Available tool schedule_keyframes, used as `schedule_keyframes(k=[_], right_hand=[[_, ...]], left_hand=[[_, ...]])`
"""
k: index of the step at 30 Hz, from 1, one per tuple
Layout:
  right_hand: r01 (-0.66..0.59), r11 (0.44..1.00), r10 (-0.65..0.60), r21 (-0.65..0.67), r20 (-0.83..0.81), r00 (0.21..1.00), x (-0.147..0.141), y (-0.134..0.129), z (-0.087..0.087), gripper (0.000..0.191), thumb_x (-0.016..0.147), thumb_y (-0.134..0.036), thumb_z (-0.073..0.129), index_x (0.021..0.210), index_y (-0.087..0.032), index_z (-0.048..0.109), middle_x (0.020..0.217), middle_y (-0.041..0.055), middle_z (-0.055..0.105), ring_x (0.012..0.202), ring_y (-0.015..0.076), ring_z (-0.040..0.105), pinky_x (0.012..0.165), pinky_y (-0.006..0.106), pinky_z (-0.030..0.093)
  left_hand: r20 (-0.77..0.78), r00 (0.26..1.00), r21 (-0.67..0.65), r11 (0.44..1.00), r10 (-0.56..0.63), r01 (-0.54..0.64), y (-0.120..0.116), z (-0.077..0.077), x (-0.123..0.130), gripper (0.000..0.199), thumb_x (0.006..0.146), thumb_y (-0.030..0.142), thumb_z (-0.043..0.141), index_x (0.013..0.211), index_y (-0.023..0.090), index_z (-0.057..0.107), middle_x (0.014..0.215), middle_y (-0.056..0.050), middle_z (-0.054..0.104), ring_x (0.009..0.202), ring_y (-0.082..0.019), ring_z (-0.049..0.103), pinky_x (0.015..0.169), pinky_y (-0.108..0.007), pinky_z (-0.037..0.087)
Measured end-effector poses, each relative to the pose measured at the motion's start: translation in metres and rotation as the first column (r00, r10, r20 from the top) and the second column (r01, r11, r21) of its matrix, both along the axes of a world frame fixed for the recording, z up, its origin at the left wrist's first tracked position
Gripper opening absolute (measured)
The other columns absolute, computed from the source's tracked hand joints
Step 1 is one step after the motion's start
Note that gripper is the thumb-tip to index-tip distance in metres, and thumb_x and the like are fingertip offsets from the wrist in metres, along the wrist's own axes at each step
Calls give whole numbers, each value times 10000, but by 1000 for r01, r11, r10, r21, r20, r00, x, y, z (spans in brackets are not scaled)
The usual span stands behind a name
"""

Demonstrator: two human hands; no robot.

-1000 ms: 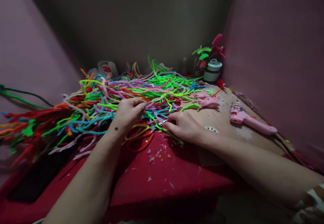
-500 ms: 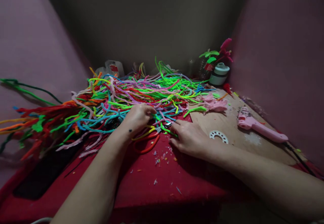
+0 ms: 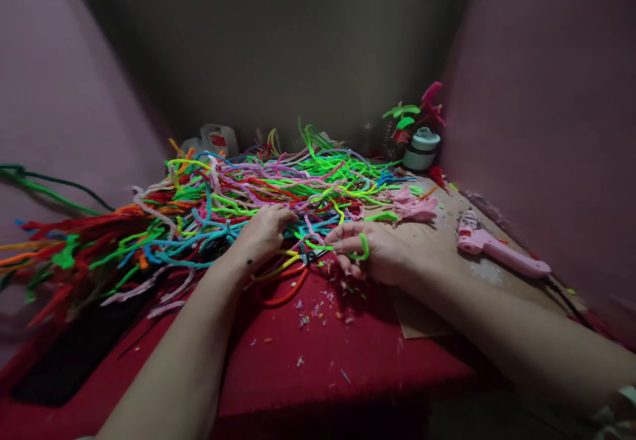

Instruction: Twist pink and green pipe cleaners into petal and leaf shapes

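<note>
A bright green pipe cleaner (image 3: 365,246) is pinched in the fingers of my right hand (image 3: 380,249), its free end bent into a hook over them. My left hand (image 3: 265,231) is closed at the front edge of a heap of multicoloured pipe cleaners (image 3: 278,185); its fingertips are turned away, so what they grip is hidden. Between and just below both hands lie scissors (image 3: 285,299) with red and yellow handles, their blades pointing towards my right hand. Small fuzzy clippings (image 3: 318,307) are scattered on the red cloth (image 3: 298,377).
A pink glue gun (image 3: 504,248) with a cord rests on a brown board (image 3: 447,228) at the right. Behind stand a pale jar (image 3: 421,150) and green and pink pipe-cleaner pieces (image 3: 405,112). A dark flat object (image 3: 64,354) lies at the left. Walls flank the table.
My right hand has turned palm upward and lifted slightly, bringing the hooked green pipe cleaner into sight. The left hand stays nearly in place. The view has shifted slightly.
</note>
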State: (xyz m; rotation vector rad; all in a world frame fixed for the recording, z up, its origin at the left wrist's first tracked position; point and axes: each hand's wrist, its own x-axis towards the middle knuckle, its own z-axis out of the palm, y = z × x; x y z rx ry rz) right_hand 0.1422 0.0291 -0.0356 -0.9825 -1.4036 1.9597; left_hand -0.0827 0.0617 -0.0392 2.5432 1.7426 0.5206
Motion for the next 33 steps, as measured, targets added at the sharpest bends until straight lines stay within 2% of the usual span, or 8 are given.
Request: schedule_keyframes(k=[3, 9, 15, 20, 26, 28, 31, 33], right_hand=[[-22, 995, -11, -96, -330, 944, 8, 9, 0, 311, 651, -138, 581, 959, -166, 548, 457, -57, 522, 339, 53, 372, 370, 171, 249], [-46, 990, -39, -132, -578, 815, 22, 16, 5, 90, 633, -152, 543, 707, -143, 593, 443, -41, 507, 355, 51, 352, 370, 179, 265], [206, 978, -184, -35, -616, 766, 32, 10, 24, 43, 663, -197, 546, 691, -191, 514, 481, -80, 361, 393, 50, 229, 403, 189, 198], [487, 859, -321, 157, -576, 752, 43, 16, 36, 92, 793, -269, 498, 732, -208, 529, 527, -78, 267, 419, 57, 150, 415, 192, 136], [348, 937, -285, -17, -611, 739, 36, 25, 32, 64, 791, -216, 546, 770, -198, 603, 541, -61, 376, 447, 53, 295, 419, 163, 245], [278, 955, -280, -105, -636, 719, 30, 25, 27, 45, 778, -207, 579, 804, -196, 613, 562, -54, 441, 468, 52, 364, 432, 156, 299], [230, 957, -289, -176, -643, 709, 21, 23, 17, 70, 758, -184, 616, 828, -187, 613, 595, -40, 513, 512, 55, 448, 479, 150, 373], [201, 958, -286, -204, -622, 729, 15, 22, 11, 69, 756, -172, 618, 824, -175, 613, 619, -25, 549, 542, 61, 487, 514, 156, 403]], left_hand=[[-20, 1000, -35, 999, 17, -18, 1, 1, -2, 381, 688, 104, 413, 930, 180, 697, 897, -67, 661, 857, -216, 554, 760, -318, 432], [8, 1000, -58, 998, 9, -9, 2, -1, 0, 372, 667, 127, 429, 900, 168, 717, 842, -66, 669, 785, -198, 565, 723, -293, 437], [42, 999, -50, 999, 18, -16, 1, -1, 1, 364, 665, 108, 420, 862, 166, 720, 834, -72, 678, 764, -187, 563, 711, -286, 432], [89, 996, -34, 999, -4, 7, 1, -2, 2, 306, 677, 118, 456, 824, 185, 715, 783, -50, 675, 727, -174, 563, 690, -275, 428], [185, 983, 4, 1000, 20, -22, -15, 11, 14, 241, 758, 210, 490, 899, 176, 683, 799, -62, 659, 727, -177, 563, 685, -288, 420], [425, 905, -85, 996, 28, 9, -26, 20, 27, 303, 741, 303, 579, 1019, 198, 641, 724, -16, 627, 652, -148, 543, 629, -259, 416], [801, 598, -260, 914, 23, 312, -43, 32, 50, 550, 696, 266, 660, 1220, 197, 508, 664, 29, 571, 541, -97, 492, 529, -212, 392], [922, 386, -192, 896, 25, 400, -50, 36, 62, 515, 719, 253, 649, 1212, 204, 504, 732, 15, 596, 556, -87, 512, 542, -210, 414]])
